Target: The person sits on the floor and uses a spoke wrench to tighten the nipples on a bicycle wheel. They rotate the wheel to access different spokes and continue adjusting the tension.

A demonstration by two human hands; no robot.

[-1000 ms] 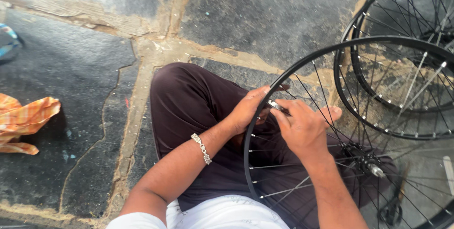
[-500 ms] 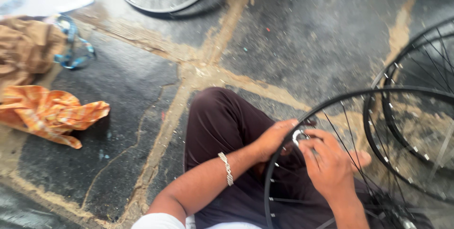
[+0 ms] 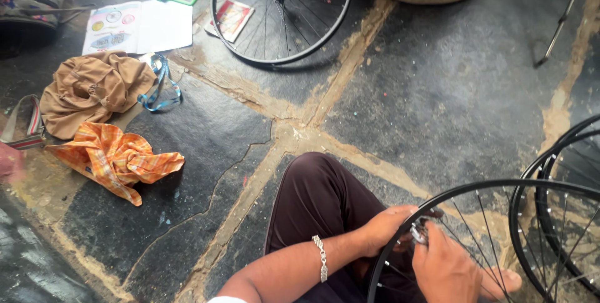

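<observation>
I sit on a stone floor with my knee [image 3: 319, 196] in dark maroon trousers raised. A black spoked bicycle wheel rim [image 3: 475, 185] stands against my leg at the lower right. My left hand [image 3: 384, 228], with a silver bracelet [image 3: 320, 258] on the wrist, grips the rim's upper left edge. My right hand [image 3: 444, 272] is closed on a small shiny metal tool [image 3: 419, 231] pressed to the rim right beside the left fingers. The tool's tip is mostly hidden between the hands.
Two more black rims [image 3: 562, 215] lie at the right edge. Another spoked wheel [image 3: 281, 12] lies at the top centre. An orange checked cloth [image 3: 115, 159], a brown cloth [image 3: 90, 90], a blue strap [image 3: 159, 84] and papers [image 3: 137, 26] are at the left. A thin metal rod [image 3: 559, 21] lies top right.
The view has swung up and left, so more of the floor, the cloths and the far wheel show. Both hands stay together at the same spot on the rim.
</observation>
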